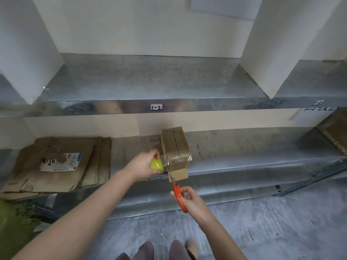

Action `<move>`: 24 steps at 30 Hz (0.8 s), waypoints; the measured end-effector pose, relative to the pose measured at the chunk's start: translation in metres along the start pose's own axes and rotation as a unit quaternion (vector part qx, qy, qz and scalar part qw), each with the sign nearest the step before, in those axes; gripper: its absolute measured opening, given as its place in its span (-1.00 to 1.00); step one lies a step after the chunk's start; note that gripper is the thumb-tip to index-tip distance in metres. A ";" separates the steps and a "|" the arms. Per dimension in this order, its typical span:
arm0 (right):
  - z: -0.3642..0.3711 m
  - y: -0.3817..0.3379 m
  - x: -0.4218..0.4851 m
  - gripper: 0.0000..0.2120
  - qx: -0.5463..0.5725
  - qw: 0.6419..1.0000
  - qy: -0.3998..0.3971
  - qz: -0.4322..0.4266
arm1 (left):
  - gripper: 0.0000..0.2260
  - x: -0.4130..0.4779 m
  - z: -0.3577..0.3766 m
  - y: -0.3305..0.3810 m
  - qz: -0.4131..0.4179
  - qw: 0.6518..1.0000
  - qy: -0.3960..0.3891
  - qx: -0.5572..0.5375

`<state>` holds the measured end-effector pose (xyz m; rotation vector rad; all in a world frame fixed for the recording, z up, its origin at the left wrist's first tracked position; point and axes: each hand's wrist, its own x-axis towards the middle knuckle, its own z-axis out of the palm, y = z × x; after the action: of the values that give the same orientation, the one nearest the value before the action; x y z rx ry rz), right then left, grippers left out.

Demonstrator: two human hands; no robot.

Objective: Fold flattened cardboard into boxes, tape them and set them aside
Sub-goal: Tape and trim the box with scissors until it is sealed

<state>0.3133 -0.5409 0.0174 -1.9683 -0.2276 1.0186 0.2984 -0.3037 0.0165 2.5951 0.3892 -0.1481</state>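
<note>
**Operator:** What lies around the work?

**Inspector:** To your left, a stack of flattened cardboard (56,166) lies on the lower shelf (244,158), apart from the box (175,147). One sheet bears a torn printed sticker. At the far right, a brown carton (334,132) sits on the same shelf, well apart. The upper shelf (150,79) juts out above the box, with a handwritten label (156,107) on its front edge. White panels (28,44) stand on it at either side.

**Operator:** And the box itself?

**Inspector:** It stands at the front edge of the lower shelf, with clear tape (177,159) wrapped over its near end. The fingers of your left hand (144,164) are wrapped round a yellow tape holder (156,164), just beside the box's left corner. Your right hand (191,199) grasps the orange handles of the scissors (178,196). Their blades point up at the strip of tape between holder and box.

**Operator:** The surface and the room?

**Inspector:** Both shelves are dull galvanised metal, scuffed and marked. The floor (262,222) is grey and mottled, and your shoes (176,248) show at the bottom edge.
</note>
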 end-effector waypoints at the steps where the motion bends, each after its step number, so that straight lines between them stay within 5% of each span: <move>1: 0.001 -0.001 0.000 -0.55 0.006 1.000 -0.002 0.001 | -0.57 0.000 0.000 0.000 0.002 1.000 0.000 -0.001; 24: -0.003 -0.001 0.020 -0.65 0.040 0.998 0.054 -0.019 | -0.60 -0.002 -0.001 0.008 0.003 1.000 0.001 0.008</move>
<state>0.3285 -0.5319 0.0075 -1.9319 -0.1608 0.8819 0.2991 -0.3106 0.0218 2.6123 0.3836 -0.1465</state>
